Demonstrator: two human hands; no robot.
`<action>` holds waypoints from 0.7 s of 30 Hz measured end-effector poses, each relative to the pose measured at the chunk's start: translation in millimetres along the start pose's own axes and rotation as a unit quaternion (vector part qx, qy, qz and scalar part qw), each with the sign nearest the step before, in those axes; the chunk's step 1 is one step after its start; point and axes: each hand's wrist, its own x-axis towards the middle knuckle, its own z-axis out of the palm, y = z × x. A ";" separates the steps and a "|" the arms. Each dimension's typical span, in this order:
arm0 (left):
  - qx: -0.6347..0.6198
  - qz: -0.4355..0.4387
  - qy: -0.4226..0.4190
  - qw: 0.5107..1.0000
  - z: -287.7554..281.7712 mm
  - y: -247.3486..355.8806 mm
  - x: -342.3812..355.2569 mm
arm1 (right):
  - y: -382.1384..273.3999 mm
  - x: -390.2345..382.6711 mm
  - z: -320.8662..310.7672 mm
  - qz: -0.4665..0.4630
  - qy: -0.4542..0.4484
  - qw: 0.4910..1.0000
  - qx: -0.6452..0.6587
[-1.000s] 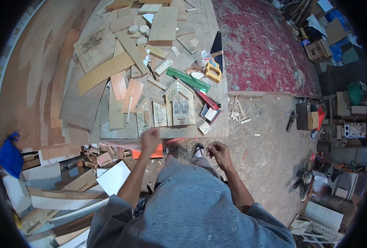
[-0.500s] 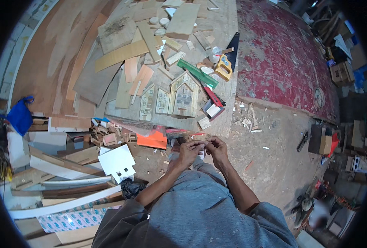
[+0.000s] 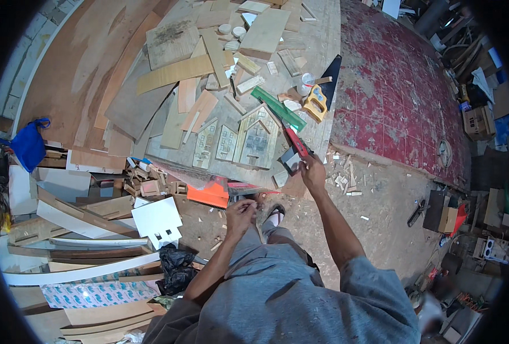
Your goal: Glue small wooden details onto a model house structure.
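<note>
My right hand (image 3: 312,173) is at the workbench's near edge, its bent fingers closed on the right end of a small dark-edged block with a pale face (image 3: 291,161). A red and black tool (image 3: 296,141) lies just beyond those fingers. My left hand (image 3: 240,218) is held low in front of me, thumb and fingertips pinched together; anything between them is too small to make out. On the bench, left of my right hand, lie wooden house-shaped pieces: a large framed one (image 3: 256,141), a middle one (image 3: 226,143) and a narrow one (image 3: 205,143).
A green straight strip (image 3: 278,108) and a yellow-handled saw (image 3: 315,104) lie behind the house pieces. Wood offcuts (image 3: 174,74) cover the far bench. An orange piece (image 3: 207,195) is below its edge. Stacked boards (image 3: 88,241) stand left; wood scraps (image 3: 346,175) litter the floor.
My hands were together in front of me and have parted. The right one has moved forward and right to the block at the bench edge; the left has dropped slightly left, still pinched.
</note>
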 end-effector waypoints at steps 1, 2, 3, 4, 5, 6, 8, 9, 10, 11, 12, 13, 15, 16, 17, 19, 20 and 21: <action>0.000 -0.001 0.002 1.000 -9.0 0.8 0.4 | -6.9 9.4 1.1 -0.012 -0.023 0.998 -0.059; -0.015 -0.013 0.031 0.999 -17.4 0.8 -0.7 | -17.3 14.0 2.6 -0.013 -0.026 0.998 -0.059; -0.030 -0.025 0.060 0.997 -25.8 0.6 -1.7 | -28.5 17.0 5.6 -0.023 -0.061 0.991 -0.121; -0.039 -0.018 0.066 0.997 -34.8 0.2 -2.6 | -34.4 19.9 7.8 -0.035 -0.094 0.978 -0.182; -0.040 -0.020 0.067 0.997 -42.8 -2.4 -2.6 | -33.2 19.0 10.2 -0.036 -0.096 0.978 -0.183; -0.039 -0.025 0.089 0.995 -49.6 -4.9 -2.3 | -31.7 14.7 11.8 -0.028 -0.093 0.980 -0.175; -0.039 -0.031 0.111 0.993 -59.5 -5.2 -1.8 | -27.8 8.6 13.1 -0.017 -0.084 0.983 -0.160; -0.032 -0.043 0.121 0.991 -64.0 -5.7 -2.4 | -27.1 8.5 16.5 -0.017 -0.085 0.983 -0.162; -0.024 -0.055 0.130 0.990 -66.5 -4.9 -2.7 | -26.3 8.2 19.5 -0.005 -0.066 0.981 -0.183; -0.025 -0.057 0.129 0.990 -67.9 -4.2 -1.7 | -24.8 8.6 21.5 0.008 -0.046 0.978 -0.204; -0.038 -0.064 0.134 0.988 -68.9 -3.6 -0.3 | -22.3 10.2 22.4 0.010 -0.047 0.977 -0.207; -0.051 -0.071 0.140 0.986 -71.8 -4.6 0.5 | -22.9 11.6 23.5 0.023 -0.059 0.980 -0.189; -0.047 -0.064 0.139 0.987 -76.2 -6.4 4.5 | -23.3 10.9 23.3 0.039 -0.071 0.982 -0.173; -0.043 -0.055 0.139 0.988 -77.5 -6.4 7.4 | -21.2 8.4 20.8 0.031 -0.079 0.984 -0.157; -0.044 -0.056 0.136 0.988 -79.4 -6.1 10.1 | -20.6 7.0 17.3 0.023 -0.086 0.986 -0.141; -0.045 -0.055 0.124 0.990 -82.5 -5.6 16.6 | -4.9 6.8 15.0 -0.008 -0.089 0.994 -0.064; -0.045 -0.057 0.117 0.991 -84.0 -5.1 21.5 | 2.8 5.9 13.3 -0.041 -0.091 0.995 0.017; -0.038 -0.043 0.106 0.993 -85.8 -4.0 28.0 | 10.4 4.4 11.5 -0.036 -0.088 0.995 0.012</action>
